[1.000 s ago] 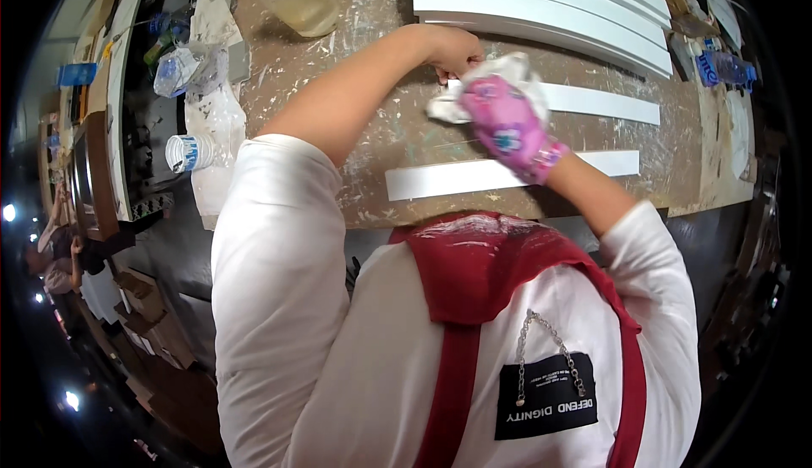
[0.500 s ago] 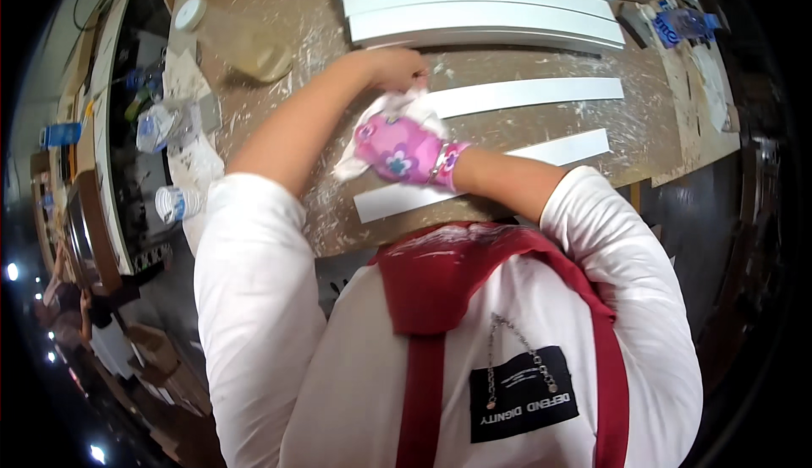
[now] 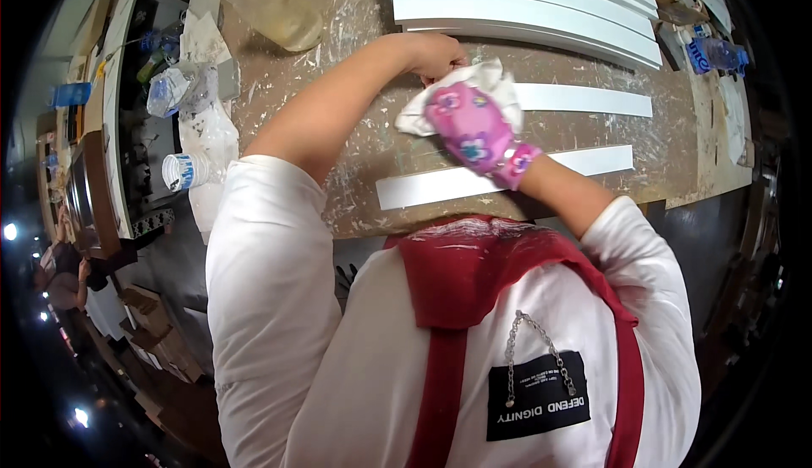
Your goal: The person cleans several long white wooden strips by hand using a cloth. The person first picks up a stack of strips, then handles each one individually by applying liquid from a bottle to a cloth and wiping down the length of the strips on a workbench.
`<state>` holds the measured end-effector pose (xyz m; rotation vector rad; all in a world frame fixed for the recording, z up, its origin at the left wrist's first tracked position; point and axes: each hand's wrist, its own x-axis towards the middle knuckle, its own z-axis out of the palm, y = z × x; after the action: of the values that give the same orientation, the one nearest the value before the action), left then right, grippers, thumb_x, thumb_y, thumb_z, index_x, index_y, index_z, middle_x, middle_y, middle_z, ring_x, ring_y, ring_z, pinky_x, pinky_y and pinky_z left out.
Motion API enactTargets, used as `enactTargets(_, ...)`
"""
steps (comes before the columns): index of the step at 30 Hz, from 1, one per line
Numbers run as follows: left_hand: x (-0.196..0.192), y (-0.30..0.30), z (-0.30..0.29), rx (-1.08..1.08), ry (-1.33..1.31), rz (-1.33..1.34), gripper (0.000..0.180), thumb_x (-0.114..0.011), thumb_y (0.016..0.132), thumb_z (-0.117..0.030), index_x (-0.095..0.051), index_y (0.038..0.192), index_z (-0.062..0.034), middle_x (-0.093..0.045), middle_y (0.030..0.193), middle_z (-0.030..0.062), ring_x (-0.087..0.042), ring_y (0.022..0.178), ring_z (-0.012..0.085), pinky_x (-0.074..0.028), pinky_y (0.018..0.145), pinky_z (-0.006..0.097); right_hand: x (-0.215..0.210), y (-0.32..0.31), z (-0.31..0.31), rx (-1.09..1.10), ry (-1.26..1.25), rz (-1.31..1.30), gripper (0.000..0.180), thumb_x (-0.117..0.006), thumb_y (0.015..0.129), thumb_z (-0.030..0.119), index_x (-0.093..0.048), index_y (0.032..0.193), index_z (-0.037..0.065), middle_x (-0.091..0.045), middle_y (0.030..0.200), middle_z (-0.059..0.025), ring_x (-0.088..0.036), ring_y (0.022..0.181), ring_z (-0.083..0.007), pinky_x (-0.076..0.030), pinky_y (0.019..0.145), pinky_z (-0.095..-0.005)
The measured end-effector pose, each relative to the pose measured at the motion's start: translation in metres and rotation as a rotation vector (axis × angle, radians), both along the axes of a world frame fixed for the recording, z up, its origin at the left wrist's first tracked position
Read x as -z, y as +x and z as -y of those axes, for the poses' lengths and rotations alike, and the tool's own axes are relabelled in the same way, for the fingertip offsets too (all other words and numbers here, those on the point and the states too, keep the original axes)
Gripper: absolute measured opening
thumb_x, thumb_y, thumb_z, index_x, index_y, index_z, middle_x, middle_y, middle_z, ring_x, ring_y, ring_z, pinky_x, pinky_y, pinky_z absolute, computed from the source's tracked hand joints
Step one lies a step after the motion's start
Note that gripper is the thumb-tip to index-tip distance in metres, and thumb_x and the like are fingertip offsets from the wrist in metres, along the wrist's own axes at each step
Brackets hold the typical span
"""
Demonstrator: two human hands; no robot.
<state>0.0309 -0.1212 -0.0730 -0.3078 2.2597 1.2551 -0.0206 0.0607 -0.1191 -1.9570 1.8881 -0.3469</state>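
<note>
My right hand [image 3: 474,128], in a pink flowered glove, presses a crumpled white cloth [image 3: 502,79] over the left part of a white strip [image 3: 585,99]. Bare and curled, my left hand [image 3: 436,55] is at the cloth's far left edge; its fingertips are mostly hidden, so what they pinch does not show. A second white strip [image 3: 423,187] lies nearer to me, partly beneath my right wrist.
Beyond the strips is a stack of white boards [image 3: 516,11]. A jug of cloudy liquid [image 3: 283,16] lies far left, near a white cup [image 3: 179,172] and crumpled clear plastic [image 3: 173,89]. A plastic bottle [image 3: 719,54] is at the far right.
My right hand and the cloth have moved right and away from me, onto the farther strip. My left hand stays near the same spot. The whole view has shifted slightly.
</note>
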Motion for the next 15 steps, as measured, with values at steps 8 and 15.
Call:
enactTargets(8,0.002,0.004,-0.001,-0.031,0.064,0.044,0.024,-0.069,0.083,-0.014,-0.052,0.071,-0.0018,-0.052,0.061,0.0017,-0.055,0.053,0.011,-0.046,0.051,0.027,-0.065,-0.076,-0.039,-0.057,-0.012,-0.206,0.037,-0.063,0.071,0.006,-0.059,0.108,0.008,-0.058,0.105,-0.0107,-0.058,0.099,-0.0292,-0.051,0.084,-0.0388)
enactTargets(15,0.001,-0.002,-0.002,-0.023,-0.018,0.066,0.022,-0.069,0.078,-0.011,-0.065,0.096,-0.001,-0.066,0.082,0.0087,-0.063,0.071,0.0159,-0.054,0.063,0.031,-0.031,0.006,0.001,0.005,0.217,-0.105,0.031,-0.053,0.091,0.02,-0.055,0.12,0.009,-0.057,0.117,-0.0075,-0.059,0.1,-0.0193,-0.048,0.089,-0.0336)
